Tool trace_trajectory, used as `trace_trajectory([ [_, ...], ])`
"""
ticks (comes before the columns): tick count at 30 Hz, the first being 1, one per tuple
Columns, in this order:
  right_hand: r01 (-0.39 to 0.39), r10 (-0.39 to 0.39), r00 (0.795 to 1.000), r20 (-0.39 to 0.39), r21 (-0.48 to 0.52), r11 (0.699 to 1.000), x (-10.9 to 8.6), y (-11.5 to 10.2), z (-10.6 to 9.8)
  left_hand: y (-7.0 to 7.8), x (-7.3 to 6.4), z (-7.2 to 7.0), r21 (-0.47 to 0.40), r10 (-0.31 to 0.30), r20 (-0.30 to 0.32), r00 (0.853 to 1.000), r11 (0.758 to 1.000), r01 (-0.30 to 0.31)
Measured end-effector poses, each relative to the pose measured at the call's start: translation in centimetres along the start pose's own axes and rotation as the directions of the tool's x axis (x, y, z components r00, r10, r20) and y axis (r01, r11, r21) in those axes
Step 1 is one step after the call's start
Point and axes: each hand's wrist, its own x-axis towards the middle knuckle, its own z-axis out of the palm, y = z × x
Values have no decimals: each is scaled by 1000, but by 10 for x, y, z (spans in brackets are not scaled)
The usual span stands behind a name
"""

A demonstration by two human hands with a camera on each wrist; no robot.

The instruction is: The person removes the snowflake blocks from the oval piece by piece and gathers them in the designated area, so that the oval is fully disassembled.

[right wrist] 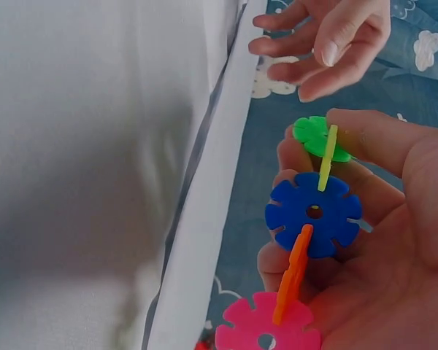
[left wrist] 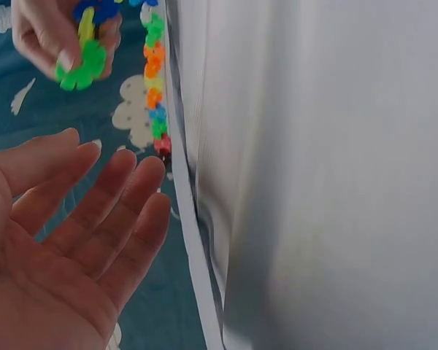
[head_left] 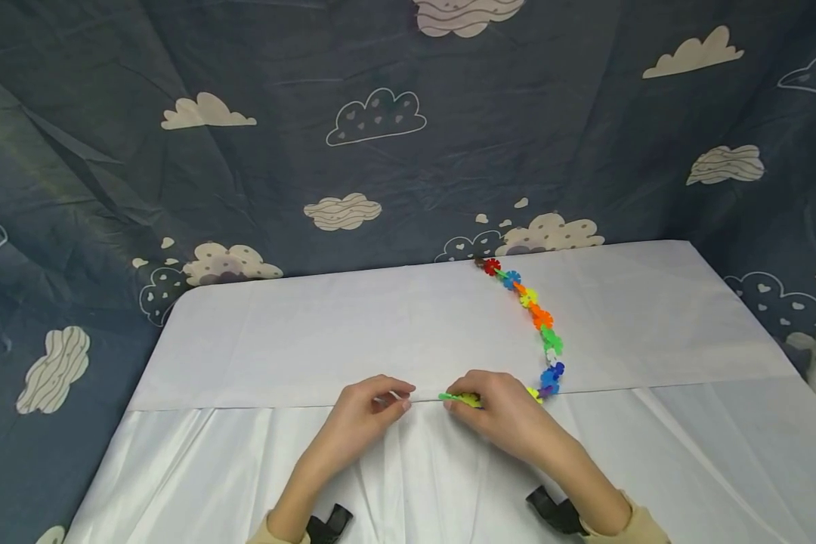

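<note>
The left hand (head_left: 363,414) had loose fingers, a little apart; near it, the right hand (head_left: 506,414) pinched the green disc (right wrist: 305,131) of the chain (head_left: 542,319); the chain curved over the white table (head_left: 313,332) to its back edge.

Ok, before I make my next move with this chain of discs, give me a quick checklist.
1. Right hand holding the chain: ok, near its green disc.
2. Green disc's edge exposed: ok, it sticks out beyond the fingertips.
3. Left hand free: ok, fingers relaxed.
4. Another disc in the left hand: not ok, it holds nothing.
5. Every joint firmly seated: cannot tell, some are hidden.
6. Chain's far end fully on the table: cannot tell, it lies right by the back edge.
</note>
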Motion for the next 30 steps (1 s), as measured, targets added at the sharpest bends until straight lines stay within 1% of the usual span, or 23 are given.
trace_trajectory([
  [4,32,-31,1000,-2,16,999,0,0,1,3,1,8,-33,35,29,999,999,-34],
  [8,48,-48,999,0,35,998,0,-1,2,6,2,12,-36,55,42,998,998,-53],
  [13,39,-41,999,20,74,996,-2,-6,3,12,0,14,0,77,46,996,997,-77],
  [17,-4,0,999,43,105,994,-2,-10,5,19,-3,14,45,109,45,993,993,-111],
  [20,-39,31,998,61,128,991,-3,-13,5,24,-4,14,76,157,33,987,984,-160],
  [25,-29,19,997,69,148,989,-4,-14,6,26,-4,16,84,235,28,972,968,-237],
  [27,-19,8,997,73,152,988,-4,-14,5,27,-4,16,80,255,21,967,963,-256],
  [30,-19,4,995,99,155,988,-3,-12,2,27,-4,15,79,273,-6,962,959,-272],
])
